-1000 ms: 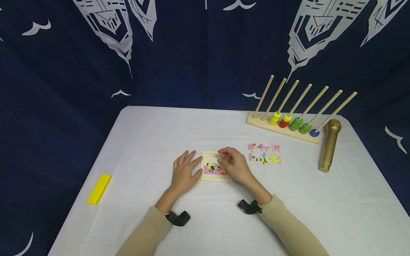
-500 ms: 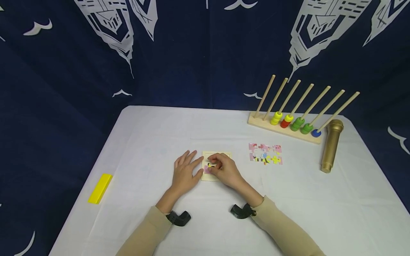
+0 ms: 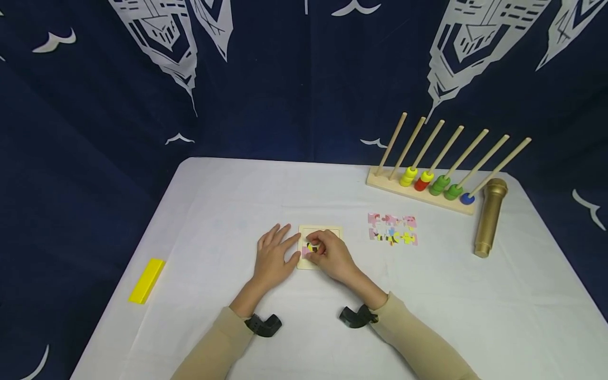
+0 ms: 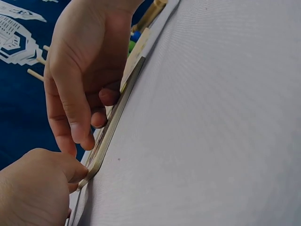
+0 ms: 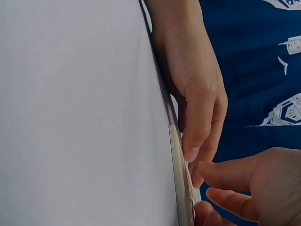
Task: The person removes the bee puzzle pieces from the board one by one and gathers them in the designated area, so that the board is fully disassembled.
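A small pale wooden puzzle tray point(image 3: 320, 228) lies at the middle of the white table. Part of a bee picture point(image 3: 311, 247) in pink, yellow and black shows in its lower half; the rest is under my right hand point(image 3: 334, 258). That hand bends over the tray, thumb and forefinger apart, fingertips close to the picture, with no piece visible between them. My left hand point(image 3: 275, 258) rests flat at the tray's left side, fingers spread. In the left wrist view the left thumb point(image 4: 77, 172) touches the tray's corner.
Several pink and yellow jigsaw pieces point(image 3: 392, 228) lie right of the tray. Behind them stands a wooden bead abacus point(image 3: 420, 191) with upright rods, beside a gold cylinder point(image 3: 491, 216). A yellow block point(image 3: 146, 281) lies near the left table edge. A dark blue curtain hangs behind.
My right hand has moved left across the tray, from its right side to over the bee picture, and is nearly still over the last half second. The left hand stays put.
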Motion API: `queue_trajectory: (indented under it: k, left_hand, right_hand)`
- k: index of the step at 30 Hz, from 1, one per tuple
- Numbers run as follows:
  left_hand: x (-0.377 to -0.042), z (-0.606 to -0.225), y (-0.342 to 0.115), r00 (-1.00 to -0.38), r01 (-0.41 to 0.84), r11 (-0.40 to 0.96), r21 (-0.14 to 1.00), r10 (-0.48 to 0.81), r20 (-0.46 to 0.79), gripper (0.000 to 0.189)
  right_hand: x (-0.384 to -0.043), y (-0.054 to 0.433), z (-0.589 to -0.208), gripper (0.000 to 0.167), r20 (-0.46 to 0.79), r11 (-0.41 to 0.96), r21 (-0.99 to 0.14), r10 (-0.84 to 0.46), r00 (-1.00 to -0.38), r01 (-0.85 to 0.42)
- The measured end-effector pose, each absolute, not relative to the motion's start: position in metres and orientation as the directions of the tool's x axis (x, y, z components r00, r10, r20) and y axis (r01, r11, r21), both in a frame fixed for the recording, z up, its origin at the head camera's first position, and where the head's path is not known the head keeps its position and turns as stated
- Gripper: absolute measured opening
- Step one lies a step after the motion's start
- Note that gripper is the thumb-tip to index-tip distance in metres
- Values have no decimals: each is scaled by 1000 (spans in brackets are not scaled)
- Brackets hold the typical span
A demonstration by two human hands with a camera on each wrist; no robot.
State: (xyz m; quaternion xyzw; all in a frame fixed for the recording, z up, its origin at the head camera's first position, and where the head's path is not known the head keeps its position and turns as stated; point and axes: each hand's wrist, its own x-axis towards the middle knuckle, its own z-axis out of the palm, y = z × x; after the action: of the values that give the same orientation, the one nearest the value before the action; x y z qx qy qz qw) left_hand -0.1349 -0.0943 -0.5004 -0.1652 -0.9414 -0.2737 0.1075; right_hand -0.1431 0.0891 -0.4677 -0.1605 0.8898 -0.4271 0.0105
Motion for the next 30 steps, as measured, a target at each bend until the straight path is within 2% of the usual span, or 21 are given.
queue_trajectory:
  k: [10, 22, 30]
  left_hand:
    - [-135, -502, -94, -921, 372, 793, 483, 248, 301, 42]
    - [-136, -502, -95, -916, 378, 798, 470, 248, 316, 42]
    - [-136, -502, -94, -913, 383, 794, 472, 249, 323, 42]
  right_hand:
    - [-139, 86, -470, 36, 147, 685, -646, -321, -936, -336]
    - [-139, 86, -472, 38, 147, 707, -618, -326, -934, -344]
    - [-139, 87, -474, 33, 196, 686, -619, -335, -922, -381]
